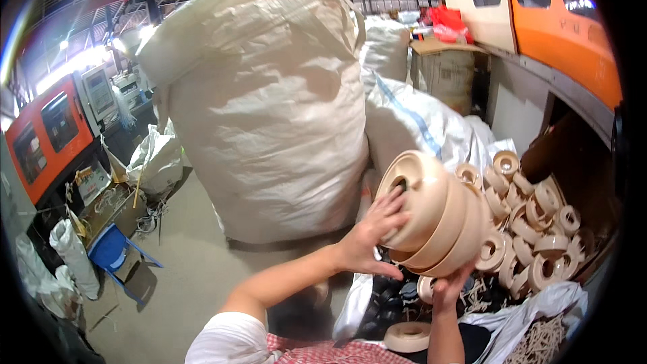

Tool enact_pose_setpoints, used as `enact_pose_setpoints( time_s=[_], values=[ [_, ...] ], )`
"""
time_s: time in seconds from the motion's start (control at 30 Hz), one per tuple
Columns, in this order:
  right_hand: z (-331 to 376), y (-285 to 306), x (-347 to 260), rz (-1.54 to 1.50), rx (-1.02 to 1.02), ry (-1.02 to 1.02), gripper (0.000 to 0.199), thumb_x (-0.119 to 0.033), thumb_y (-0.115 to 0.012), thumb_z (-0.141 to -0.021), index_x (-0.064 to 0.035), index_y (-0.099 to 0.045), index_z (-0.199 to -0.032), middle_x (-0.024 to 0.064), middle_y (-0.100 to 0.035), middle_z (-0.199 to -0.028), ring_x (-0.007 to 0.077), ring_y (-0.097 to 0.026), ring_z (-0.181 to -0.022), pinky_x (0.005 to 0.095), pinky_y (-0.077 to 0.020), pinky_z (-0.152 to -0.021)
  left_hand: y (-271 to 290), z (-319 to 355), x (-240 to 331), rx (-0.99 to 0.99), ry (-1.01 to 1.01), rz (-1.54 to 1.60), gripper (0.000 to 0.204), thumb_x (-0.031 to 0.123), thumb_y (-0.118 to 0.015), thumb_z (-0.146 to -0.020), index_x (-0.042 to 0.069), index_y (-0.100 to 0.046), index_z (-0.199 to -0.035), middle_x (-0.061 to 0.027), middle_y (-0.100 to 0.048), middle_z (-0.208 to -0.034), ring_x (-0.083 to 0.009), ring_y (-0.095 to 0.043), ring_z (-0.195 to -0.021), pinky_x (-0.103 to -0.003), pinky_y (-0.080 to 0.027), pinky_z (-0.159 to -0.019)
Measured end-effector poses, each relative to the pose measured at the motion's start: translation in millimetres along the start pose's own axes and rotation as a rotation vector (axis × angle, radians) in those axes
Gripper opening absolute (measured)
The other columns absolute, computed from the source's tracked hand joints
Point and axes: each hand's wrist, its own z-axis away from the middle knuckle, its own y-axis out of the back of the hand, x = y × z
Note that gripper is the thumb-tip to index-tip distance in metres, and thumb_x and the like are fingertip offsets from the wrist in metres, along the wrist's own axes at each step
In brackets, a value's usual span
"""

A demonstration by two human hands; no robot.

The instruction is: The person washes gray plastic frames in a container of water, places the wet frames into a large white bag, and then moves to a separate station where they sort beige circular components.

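Observation:
Several beige round plastic parts, stacked into a tilted column (438, 219), are held in the air between my hands. My left hand (373, 232) lies against the left end of the stack, its fingers by the dark centre hole and its thumb spread below. At the lower right, my right hand (450, 290) grips the stack from underneath; its fingers are partly hidden behind the parts. Below lies a heap of black round pieces (387, 300). A single beige ring (408, 337) rests near my lap.
Loose beige rings (539, 229) are piled at the right, beside thin beige plastic sprues (539, 344). A tall white woven sack (269, 121) stands ahead, with another white sack (411, 121) behind. Orange machines (566, 34) flank the area. A blue chair (114, 253) is at the left.

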Motion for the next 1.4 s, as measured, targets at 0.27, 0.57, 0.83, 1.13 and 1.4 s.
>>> enact_pose_setpoints(
  time_s=[0.27,0.57,0.83,1.13,1.4],
  values=[
    [-102,-92,-61,0.277,-0.374,0.68,0.096,-0.054,-0.07,-0.066,-0.0062,-0.026,-0.137,0.0166,-0.028,-0.139,0.0315,-0.023,-0.13,0.045,-0.0235,-0.106,43,-63,53,-0.014,-0.573,0.026,0.085,0.046,-0.077,-0.062,0.007,-0.038,-0.127,-0.0207,-0.03,-0.139,-0.0497,-0.014,-0.131,-0.06,-0.009,-0.103],
    [-365,-240,-169,0.78,-0.187,0.893,0.08,-0.05,-0.067,-0.072,-0.0145,-0.035,-0.136,0.0219,-0.017,-0.145,0.0341,-0.011,-0.136,0.0432,-0.0187,-0.108,350,-224,41,0.725,0.129,-0.642,0.07,0.023,-0.069,-0.078,0.003,-0.033,-0.135,-0.019,-0.047,-0.126,-0.0296,-0.048,-0.114,-0.036,-0.039,-0.094],
    [-195,-38,22,0.966,-0.977,0.083,0.037,-0.022,-0.066,-0.074,-0.0077,-0.06,-0.108,0.016,-0.063,-0.099,0.0317,-0.059,-0.092,0.0381,-0.0469,-0.08,236,-53,-59,0.011,0.799,-0.379,0.03,0.015,-0.065,-0.08,0.001,-0.06,-0.105,-0.0055,-0.063,-0.095,-0.0109,-0.057,-0.09,-0.027,-0.048,-0.078],
    [70,116,112,0.861,-1.911,-0.872,0.059,-0.052,-0.066,-0.068,-0.0077,-0.058,-0.106,0.0168,-0.062,-0.101,0.0344,-0.059,-0.09,0.0422,-0.0456,-0.078,-36,55,-117,-0.632,0.712,0.324,0.046,0.015,-0.068,-0.077,0.001,-0.053,-0.119,-0.0131,-0.061,-0.11,-0.0213,-0.059,-0.096,-0.032,-0.047,-0.083],
    [95,83,60,1.113,-1.723,-0.897,0.052,-0.043,-0.059,-0.071,-0.0127,-0.054,-0.113,0.0149,-0.056,-0.112,0.0309,-0.055,-0.103,0.0416,-0.0439,-0.084,-122,133,-130,-0.475,0.856,0.567,0.048,0.026,-0.067,-0.075,0.001,-0.056,-0.114,-0.0156,-0.062,-0.104,-0.0234,-0.061,-0.093,-0.03,-0.046,-0.082]
  ],
)
